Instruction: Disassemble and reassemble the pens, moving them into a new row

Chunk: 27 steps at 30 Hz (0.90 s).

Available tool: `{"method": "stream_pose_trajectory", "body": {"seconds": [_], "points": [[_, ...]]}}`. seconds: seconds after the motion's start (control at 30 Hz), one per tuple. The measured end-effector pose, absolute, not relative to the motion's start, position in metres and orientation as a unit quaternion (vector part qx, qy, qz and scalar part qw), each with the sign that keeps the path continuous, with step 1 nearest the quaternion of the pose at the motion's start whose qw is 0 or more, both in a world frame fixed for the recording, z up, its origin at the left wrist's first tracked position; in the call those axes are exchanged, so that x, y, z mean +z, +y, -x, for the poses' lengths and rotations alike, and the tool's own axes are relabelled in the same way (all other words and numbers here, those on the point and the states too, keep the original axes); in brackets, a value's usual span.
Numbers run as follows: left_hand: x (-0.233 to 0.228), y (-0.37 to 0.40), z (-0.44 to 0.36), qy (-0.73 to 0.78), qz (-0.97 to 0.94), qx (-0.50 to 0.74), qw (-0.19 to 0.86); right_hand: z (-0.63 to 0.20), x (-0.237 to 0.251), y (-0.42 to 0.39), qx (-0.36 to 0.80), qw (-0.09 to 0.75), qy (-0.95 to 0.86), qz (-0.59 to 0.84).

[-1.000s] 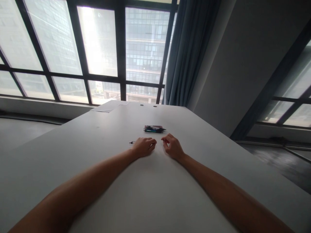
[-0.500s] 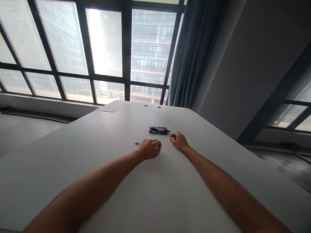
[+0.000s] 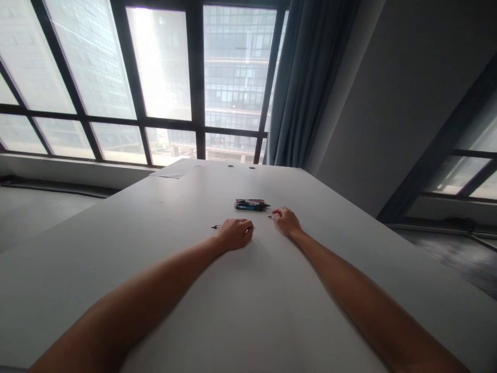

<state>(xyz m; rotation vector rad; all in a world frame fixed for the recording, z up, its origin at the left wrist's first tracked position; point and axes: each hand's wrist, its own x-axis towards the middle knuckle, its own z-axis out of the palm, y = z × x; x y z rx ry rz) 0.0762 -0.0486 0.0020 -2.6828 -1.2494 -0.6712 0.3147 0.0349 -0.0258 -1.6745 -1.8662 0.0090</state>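
Note:
A small pile of pens (image 3: 251, 205), dark with teal and red, lies on the white table (image 3: 248, 311). My left hand (image 3: 235, 234) rests on the table just in front of the pile, curled over a thin dark pen (image 3: 216, 227) whose ends stick out on both sides of the fist. My right hand (image 3: 287, 221) lies to the right of the pile with its fingertips pinched on a small dark pen piece (image 3: 269, 216), very close to the pile's right end. Both forearms stretch across the table.
A sheet of paper (image 3: 167, 173) lies at the table's far left corner, and two small round holes (image 3: 240, 167) sit near the far edge. Large windows and a blue curtain (image 3: 303, 88) stand behind; the floor drops away on the right.
My right hand has moved forward and a little right, from beside the left hand up to the right end of the pen pile. The left hand has stayed on its pen.

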Motion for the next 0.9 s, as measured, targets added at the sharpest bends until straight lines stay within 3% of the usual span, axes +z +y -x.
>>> {"method": "stream_pose_trajectory", "body": {"seconds": [0.47,0.73,0.9], "points": [[0.003,-0.049,-0.077,-0.442,0.869,-0.22,0.045,-0.31,-0.02,0.016,-0.046,0.314,-0.782,0.537],[0.002,-0.047,-0.076,-0.434,0.87,-0.225,0.063,-0.283,-0.009,-0.02,-0.059,0.415,-0.808,0.415],[0.001,-0.048,-0.074,-0.412,0.876,-0.244,0.056,-0.269,-0.008,-0.042,-0.03,0.382,-0.859,0.339]]}}
